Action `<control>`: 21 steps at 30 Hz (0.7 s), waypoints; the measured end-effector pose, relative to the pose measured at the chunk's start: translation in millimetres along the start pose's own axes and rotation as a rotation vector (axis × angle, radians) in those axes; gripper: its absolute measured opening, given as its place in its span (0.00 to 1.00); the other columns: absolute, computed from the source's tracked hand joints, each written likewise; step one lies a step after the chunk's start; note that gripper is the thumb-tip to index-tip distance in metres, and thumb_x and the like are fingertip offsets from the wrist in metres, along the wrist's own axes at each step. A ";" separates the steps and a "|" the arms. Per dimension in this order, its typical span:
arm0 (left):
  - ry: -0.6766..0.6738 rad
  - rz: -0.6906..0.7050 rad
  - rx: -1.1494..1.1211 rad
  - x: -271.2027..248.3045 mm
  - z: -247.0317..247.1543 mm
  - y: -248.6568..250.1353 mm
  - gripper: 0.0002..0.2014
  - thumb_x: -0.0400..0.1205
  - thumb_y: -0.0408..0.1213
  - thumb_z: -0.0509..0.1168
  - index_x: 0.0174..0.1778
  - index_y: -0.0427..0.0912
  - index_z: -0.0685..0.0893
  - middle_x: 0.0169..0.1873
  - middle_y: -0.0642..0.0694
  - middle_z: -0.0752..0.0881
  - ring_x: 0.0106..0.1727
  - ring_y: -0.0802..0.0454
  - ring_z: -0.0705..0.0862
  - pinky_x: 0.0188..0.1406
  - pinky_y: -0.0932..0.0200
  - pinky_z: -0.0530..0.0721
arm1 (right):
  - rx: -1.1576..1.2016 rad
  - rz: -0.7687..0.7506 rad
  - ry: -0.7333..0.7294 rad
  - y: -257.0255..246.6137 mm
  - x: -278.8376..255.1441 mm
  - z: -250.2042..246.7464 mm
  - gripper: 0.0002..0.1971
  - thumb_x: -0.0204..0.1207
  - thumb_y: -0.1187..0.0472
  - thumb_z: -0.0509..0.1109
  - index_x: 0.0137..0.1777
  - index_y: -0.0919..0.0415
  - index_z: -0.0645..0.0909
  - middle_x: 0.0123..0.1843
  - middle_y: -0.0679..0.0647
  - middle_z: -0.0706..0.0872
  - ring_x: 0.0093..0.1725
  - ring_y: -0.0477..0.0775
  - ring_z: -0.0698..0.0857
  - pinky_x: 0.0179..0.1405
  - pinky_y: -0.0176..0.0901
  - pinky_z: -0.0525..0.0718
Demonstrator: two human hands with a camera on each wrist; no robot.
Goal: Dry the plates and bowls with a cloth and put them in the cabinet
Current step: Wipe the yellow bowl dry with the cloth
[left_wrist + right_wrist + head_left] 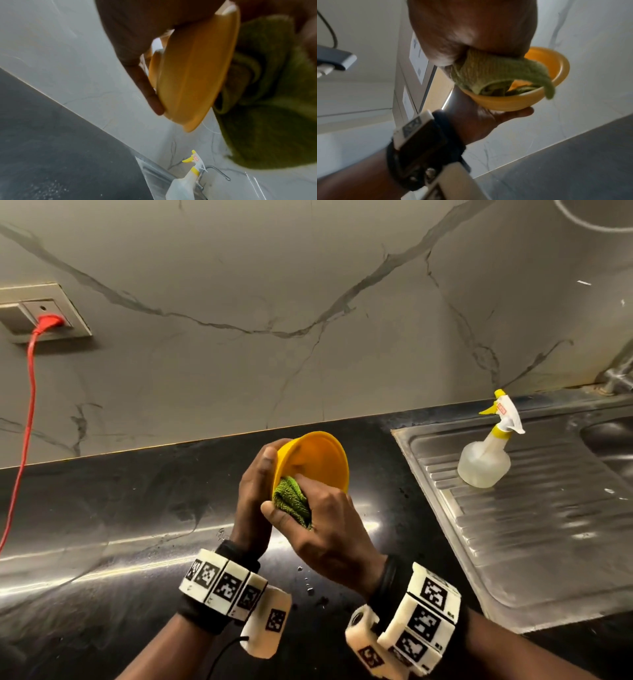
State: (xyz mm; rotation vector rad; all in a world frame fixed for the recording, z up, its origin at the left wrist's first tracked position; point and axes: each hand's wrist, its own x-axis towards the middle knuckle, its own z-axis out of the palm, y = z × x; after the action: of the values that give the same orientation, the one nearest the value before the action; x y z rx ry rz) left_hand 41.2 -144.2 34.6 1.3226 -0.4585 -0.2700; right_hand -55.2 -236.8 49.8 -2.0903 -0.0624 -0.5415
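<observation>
**Yellow bowl getting wiped over the worktop**

Far left of the bowl, a red cord (pixel 29 392) is plugged into the wall socket (pixel 41 313). Left hand (pixel 255 491) grips the yellow bowl (pixel 317 462) by its rim and underside, tilted, held above the black worktop (pixel 120 508). Right hand (pixel 325 529) is clenched round a green cloth (pixel 293 499) pushed inside the bowl. Right of the bowl, a spray bottle (pixel 488 455) stands on the steel draining board (pixel 548 525).

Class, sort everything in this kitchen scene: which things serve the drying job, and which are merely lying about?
In use: yellow plastic bowl, green terry cloth, left hand, right hand.

Lying about: translucent spray bottle on steel draining board, red power cord.
</observation>
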 end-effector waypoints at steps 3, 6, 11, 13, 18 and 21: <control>0.013 0.135 0.090 -3.0 6.7 -3.5 0.20 0.83 0.55 0.55 0.60 0.45 0.82 0.52 0.46 0.88 0.53 0.48 0.87 0.52 0.51 0.87 | 0.146 0.062 0.067 -8.3 3.7 0.8 0.13 0.83 0.46 0.67 0.44 0.55 0.79 0.34 0.48 0.83 0.34 0.47 0.83 0.32 0.47 0.81; 0.057 0.254 0.146 -5.3 10.0 -4.6 0.24 0.84 0.62 0.58 0.63 0.45 0.80 0.54 0.45 0.86 0.52 0.50 0.86 0.50 0.56 0.85 | 0.243 0.128 0.125 -14.3 10.5 -1.3 0.16 0.84 0.48 0.67 0.37 0.56 0.77 0.29 0.50 0.80 0.29 0.47 0.80 0.29 0.48 0.80; 0.047 0.218 0.169 -3.4 -3.7 -10.8 0.26 0.78 0.70 0.61 0.66 0.59 0.78 0.61 0.43 0.83 0.57 0.45 0.86 0.53 0.45 0.88 | 0.137 0.054 0.040 -8.7 10.8 -6.3 0.14 0.84 0.48 0.67 0.40 0.54 0.76 0.31 0.50 0.79 0.31 0.49 0.80 0.30 0.52 0.79; 0.060 0.098 0.078 0.6 -6.6 -4.7 0.26 0.78 0.67 0.62 0.67 0.57 0.78 0.63 0.44 0.84 0.59 0.46 0.86 0.52 0.43 0.88 | 0.012 -0.004 -0.006 -3.6 10.5 -8.2 0.13 0.83 0.46 0.66 0.41 0.53 0.76 0.33 0.46 0.78 0.32 0.48 0.78 0.30 0.50 0.78; 0.025 -0.016 -0.085 7.0 -4.7 8.0 0.20 0.81 0.57 0.64 0.59 0.46 0.85 0.62 0.24 0.81 0.64 0.27 0.81 0.67 0.27 0.78 | -0.104 -0.023 -0.035 -10.4 9.0 1.0 0.13 0.83 0.43 0.64 0.42 0.50 0.73 0.36 0.42 0.78 0.34 0.45 0.77 0.32 0.46 0.75; 0.085 0.081 -0.042 4.0 2.2 10.7 0.22 0.79 0.56 0.65 0.55 0.40 0.84 0.48 0.31 0.84 0.51 0.35 0.84 0.58 0.34 0.82 | 0.072 0.049 0.007 -19.7 13.6 3.3 0.16 0.85 0.42 0.61 0.41 0.52 0.76 0.32 0.45 0.80 0.32 0.46 0.80 0.32 0.51 0.79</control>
State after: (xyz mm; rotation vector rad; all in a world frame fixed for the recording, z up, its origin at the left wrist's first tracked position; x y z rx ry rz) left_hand 43.0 -145.4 46.0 1.2665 -0.4312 -0.1548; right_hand -46.7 -225.4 69.3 -2.0142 -0.0267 -0.5097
